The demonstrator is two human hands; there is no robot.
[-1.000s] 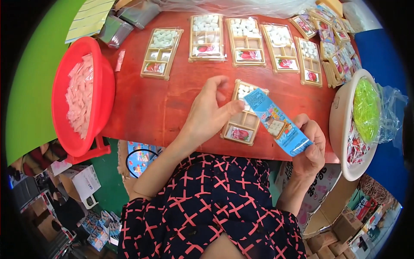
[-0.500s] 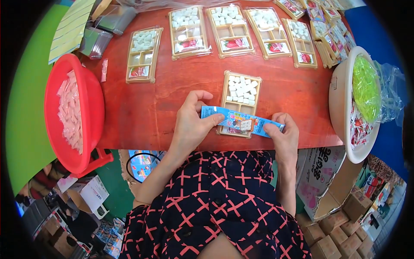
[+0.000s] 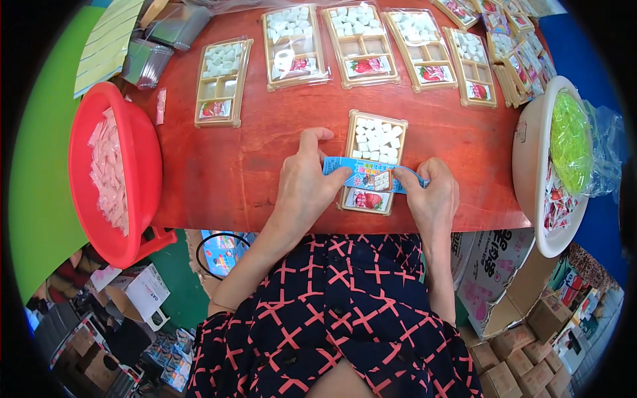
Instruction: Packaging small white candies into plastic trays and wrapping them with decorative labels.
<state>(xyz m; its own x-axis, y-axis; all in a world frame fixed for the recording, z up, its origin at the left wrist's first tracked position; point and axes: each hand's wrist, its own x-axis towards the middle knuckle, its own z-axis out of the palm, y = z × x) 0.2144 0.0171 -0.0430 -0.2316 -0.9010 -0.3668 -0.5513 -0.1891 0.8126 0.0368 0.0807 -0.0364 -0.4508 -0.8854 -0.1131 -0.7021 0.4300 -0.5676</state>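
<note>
A blue printed paper band [image 3: 368,176] stretches between my two hands, lying across the middle of a tan compartment tray [image 3: 350,138]. My left hand [image 3: 306,176] pinches its left end, thumb on top and index finger raised. At the other end, my right hand [image 3: 430,192] grips the band, which curls down around the tray's right side. White marshmallow-like pieces [image 3: 377,139] fill the tray's far compartment. A sachet with a strawberry picture [image 3: 367,199] lies in the near one. The band hides the middle compartments.
Several similar filled trays [image 3: 361,43] stand in a row at the back. A red basin [image 3: 149,159] of pink sachets is at the left, a white basin [image 3: 524,152] with sachets and a green bag [image 3: 567,136] at the right. Stacked packs [image 3: 514,73] occupy the far right corner.
The band has moved up the tray and lies flatter across it, its right end now bent down. My right hand has come closer to the left, and the sachet is uncovered.
</note>
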